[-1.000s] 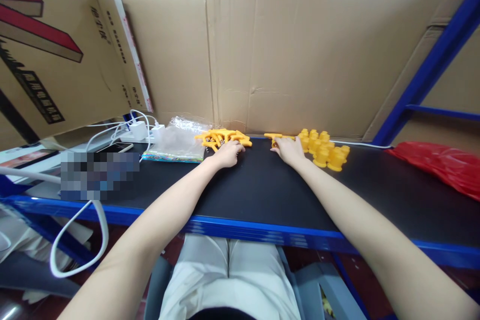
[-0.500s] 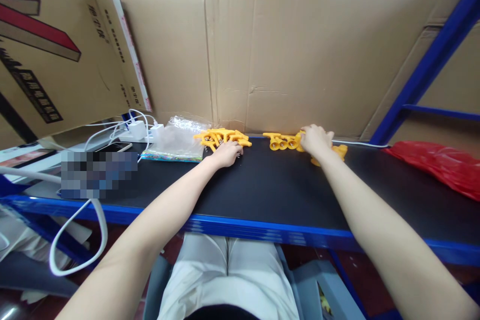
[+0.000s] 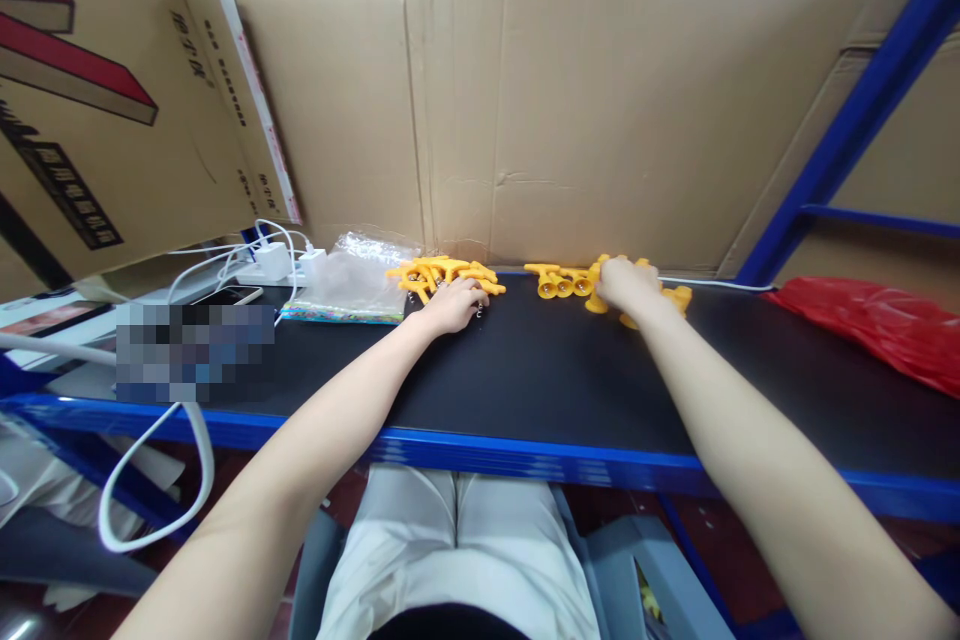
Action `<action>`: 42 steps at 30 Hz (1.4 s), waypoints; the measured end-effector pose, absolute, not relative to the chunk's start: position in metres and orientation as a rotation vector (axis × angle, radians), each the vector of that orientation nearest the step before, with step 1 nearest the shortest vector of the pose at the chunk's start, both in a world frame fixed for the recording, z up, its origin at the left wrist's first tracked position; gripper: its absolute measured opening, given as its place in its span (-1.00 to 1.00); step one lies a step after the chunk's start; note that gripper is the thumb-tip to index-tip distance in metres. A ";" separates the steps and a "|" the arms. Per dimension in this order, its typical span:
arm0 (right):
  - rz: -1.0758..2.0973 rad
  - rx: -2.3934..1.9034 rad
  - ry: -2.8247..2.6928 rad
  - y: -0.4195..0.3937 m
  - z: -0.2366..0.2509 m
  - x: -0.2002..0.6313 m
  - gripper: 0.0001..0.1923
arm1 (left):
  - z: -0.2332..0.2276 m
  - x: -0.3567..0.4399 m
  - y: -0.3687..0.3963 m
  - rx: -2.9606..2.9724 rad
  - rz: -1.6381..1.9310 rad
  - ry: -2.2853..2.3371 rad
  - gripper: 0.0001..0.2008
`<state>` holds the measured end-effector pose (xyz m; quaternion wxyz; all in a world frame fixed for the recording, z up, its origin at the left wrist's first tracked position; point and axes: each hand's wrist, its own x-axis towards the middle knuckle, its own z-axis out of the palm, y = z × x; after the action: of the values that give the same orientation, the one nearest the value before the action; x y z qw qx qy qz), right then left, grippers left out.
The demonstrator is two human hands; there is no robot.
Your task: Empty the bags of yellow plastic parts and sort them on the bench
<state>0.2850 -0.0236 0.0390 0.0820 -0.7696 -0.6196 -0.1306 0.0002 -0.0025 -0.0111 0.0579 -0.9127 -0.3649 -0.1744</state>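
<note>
My left hand (image 3: 452,305) rests with curled fingers against the near edge of a pile of yellow T-shaped plastic parts (image 3: 442,273) on the black shelf top (image 3: 525,370). What its fingers hold is hidden. My right hand (image 3: 628,286) lies over a cluster of yellow cup-shaped parts (image 3: 676,299), its fingers closed around one cup that pokes out at its left side (image 3: 596,303). A short row of joined yellow pieces (image 3: 559,281) lies between the two hands, against the cardboard wall.
A clear plastic bag (image 3: 352,280) lies left of the T-part pile. White chargers and cables (image 3: 274,262) and a phone (image 3: 225,296) sit further left. A red plastic bag (image 3: 877,325) lies at the right. Cardboard (image 3: 570,110) walls the back; a blue rail (image 3: 525,455) edges the front.
My right hand moved from the row of joined pieces rightward onto the cup cluster and closed on a cup. The left hand has hardly moved.
</note>
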 end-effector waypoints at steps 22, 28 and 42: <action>0.320 -1.590 -2.224 -0.032 0.019 0.238 -0.68 | -0.006 0.014 -0.019 -2.844 -0.547 -0.983 -0.77; 0.314 -1.580 -2.304 -0.034 0.011 0.229 -0.69 | -0.010 0.020 -0.023 -2.823 -0.603 -0.972 -0.73; 0.182 -1.505 -2.317 -0.036 0.009 0.226 -0.72 | -0.017 0.019 -0.014 -2.765 -0.540 -1.155 -0.60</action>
<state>0.2260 -0.0364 0.0094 0.1853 -0.5341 -0.8223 0.0646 0.0190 -0.0139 -0.0166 0.0483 -0.9071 -0.3787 -0.1772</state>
